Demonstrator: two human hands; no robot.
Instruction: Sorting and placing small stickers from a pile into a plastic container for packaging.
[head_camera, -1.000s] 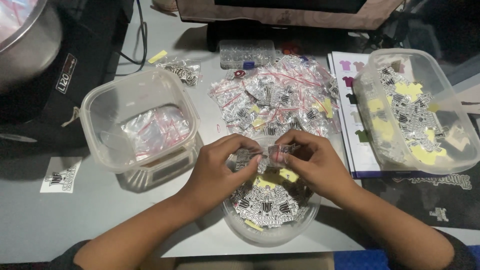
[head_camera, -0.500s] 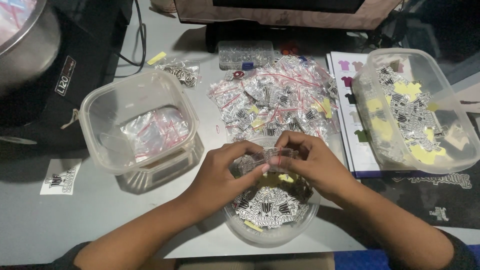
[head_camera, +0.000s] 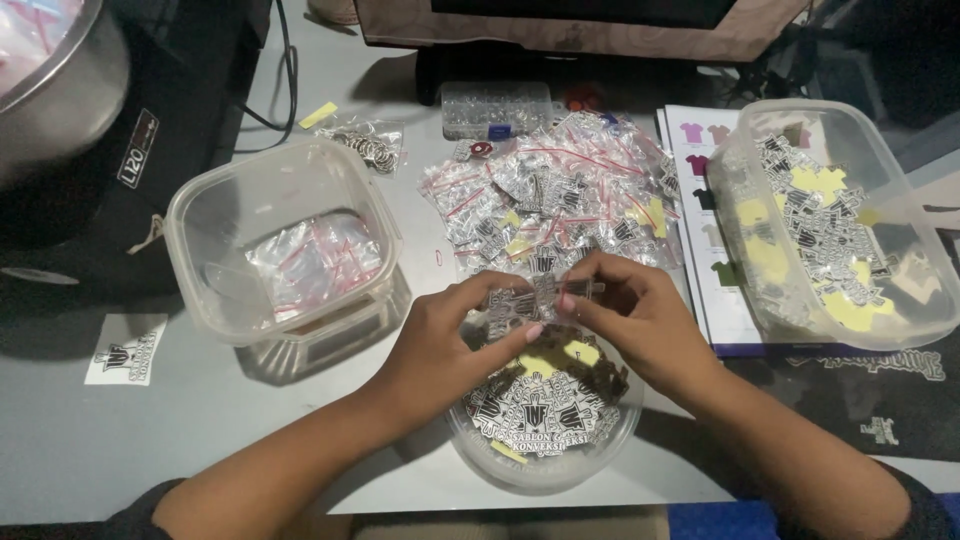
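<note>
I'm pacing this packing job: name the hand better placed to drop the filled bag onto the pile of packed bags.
Right, probably. The right hand has its fingers on the small clear bag and sits just below the pile of packed bags; the left hand lies farther away.

Grey table (head_camera: 90, 440) crowded with tubs and small bags

On it rest a clear square tub (head_camera: 285, 240), a heap of zip bags (head_camera: 555, 195), a round bowl (head_camera: 545, 455), a rectangular bin (head_camera: 835, 220), a sticker (head_camera: 125, 350) and a colour chart (head_camera: 700, 200).
</note>
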